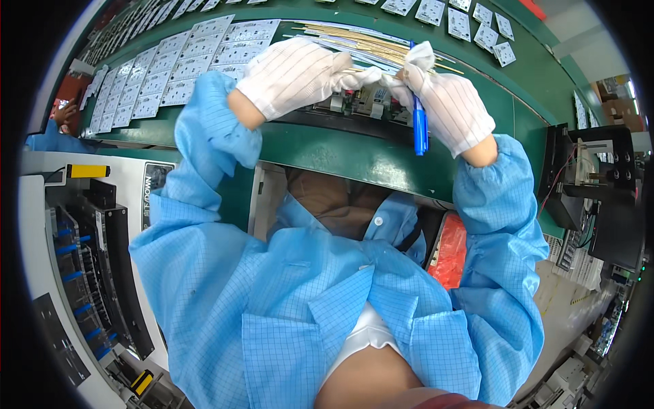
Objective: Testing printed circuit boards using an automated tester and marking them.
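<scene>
My left hand, in a white striped glove, reaches in from the left with its fingertips pinched together. What they pinch, if anything, is too small to make out. Close by on the right, my right hand, gloved the same way, is closed round a blue pen that hangs down from its fingers. The two hands' fingertips nearly meet. Below them lies a dark fixture with small electronic parts, partly covered by the fingers. Just beyond the hands is a bundle of thin yellow and white strips.
Panels of white circuit boards cover the green bench at the left. Several separate boards lie at the far right. A machine with a black rail stands at my left, and a black device at my right.
</scene>
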Tool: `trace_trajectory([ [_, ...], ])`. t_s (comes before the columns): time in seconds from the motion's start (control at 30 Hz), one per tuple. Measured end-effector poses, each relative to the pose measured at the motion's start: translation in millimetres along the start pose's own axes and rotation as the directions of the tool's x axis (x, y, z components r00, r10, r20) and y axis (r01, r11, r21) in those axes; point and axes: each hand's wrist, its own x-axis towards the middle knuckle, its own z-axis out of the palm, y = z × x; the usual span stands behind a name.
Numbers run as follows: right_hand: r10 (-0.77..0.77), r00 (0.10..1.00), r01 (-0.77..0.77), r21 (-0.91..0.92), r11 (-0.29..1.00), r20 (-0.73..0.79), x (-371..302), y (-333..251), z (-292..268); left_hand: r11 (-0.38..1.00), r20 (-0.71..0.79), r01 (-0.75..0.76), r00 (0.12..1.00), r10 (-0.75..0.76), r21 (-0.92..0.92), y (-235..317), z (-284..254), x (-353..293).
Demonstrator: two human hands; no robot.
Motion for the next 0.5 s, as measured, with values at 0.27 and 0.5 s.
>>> trace_trajectory([
  [0.27, 0.041, 0.999, -0.041, -0.062, 0.997, -0.011, -19, -19, -11, 0.999, 0.06, 0.027, 0.998, -0.029, 0.038, 21, 11, -9],
  [0.5, 0.141, 0.989, -0.139, -0.028, 0.99, 0.05, 25, 33, 12, 0.986, 0.294, -0.085, 0.948, 0.124, -0.143, -79, 63, 34],
])
